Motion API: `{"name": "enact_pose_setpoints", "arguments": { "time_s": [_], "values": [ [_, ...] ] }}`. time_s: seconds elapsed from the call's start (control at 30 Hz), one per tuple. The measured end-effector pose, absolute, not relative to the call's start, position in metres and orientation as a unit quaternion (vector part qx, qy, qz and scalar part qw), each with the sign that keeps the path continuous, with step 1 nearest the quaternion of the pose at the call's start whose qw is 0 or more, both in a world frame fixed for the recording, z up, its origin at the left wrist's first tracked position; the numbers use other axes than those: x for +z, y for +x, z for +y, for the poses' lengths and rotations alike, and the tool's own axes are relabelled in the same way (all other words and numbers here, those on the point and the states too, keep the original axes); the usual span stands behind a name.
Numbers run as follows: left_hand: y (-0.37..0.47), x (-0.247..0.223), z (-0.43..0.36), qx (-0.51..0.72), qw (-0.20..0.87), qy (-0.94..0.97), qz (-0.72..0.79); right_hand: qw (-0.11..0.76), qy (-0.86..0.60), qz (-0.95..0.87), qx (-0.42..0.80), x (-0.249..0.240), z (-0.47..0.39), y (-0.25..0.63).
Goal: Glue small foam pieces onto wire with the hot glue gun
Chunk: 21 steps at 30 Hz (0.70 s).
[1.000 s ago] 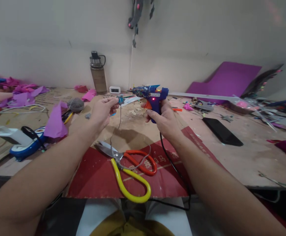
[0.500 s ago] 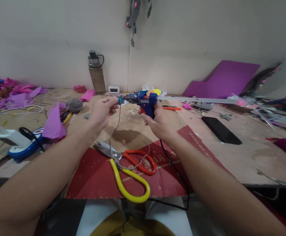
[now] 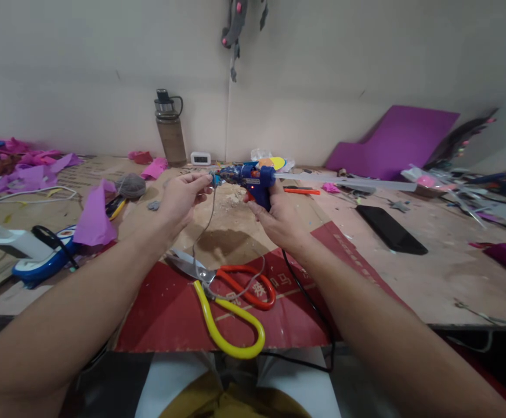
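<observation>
My right hand is wrapped round the handle of a blue glue gun, which points left. A long translucent glue stick runs out of its back end. In the pinched fingers of my left hand is a small blue piece, right at the gun's nozzle; its exact kind is too small to tell. Grey yarn hangs from that piece and trails down over the scissors. These scissors, with one red and one yellow handle, lie partly spread on the red cardboard below my hands.
To the left are a ball of grey yarn, purple felt and a blue-and-white power strip. A bottle and a small clock stand by the wall. A phone lies right. The gun's black cord crosses the cardboard.
The glue gun has shifted slightly left, and its nozzle overlaps the blue piece more closely. My left hand stays nearly in place, still pinching the piece.
</observation>
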<state>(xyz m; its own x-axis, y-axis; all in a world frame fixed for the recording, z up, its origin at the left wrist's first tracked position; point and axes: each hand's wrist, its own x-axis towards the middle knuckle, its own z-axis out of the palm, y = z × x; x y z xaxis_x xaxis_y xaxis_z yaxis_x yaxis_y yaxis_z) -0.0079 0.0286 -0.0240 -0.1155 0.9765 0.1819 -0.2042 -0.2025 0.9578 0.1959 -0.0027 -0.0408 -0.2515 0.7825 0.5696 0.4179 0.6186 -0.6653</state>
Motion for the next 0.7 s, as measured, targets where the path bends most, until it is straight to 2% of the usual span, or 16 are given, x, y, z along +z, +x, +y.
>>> {"name": "enact_pose_setpoints", "arguments": {
  "time_s": [0.7],
  "values": [
    [-0.0070, -0.0220, 0.0268, 0.634, 0.463, 0.462, 0.413, 0.471, -0.396, -0.768, 0.175, -0.0383, -0.0078, 0.1933]
  ]
}}
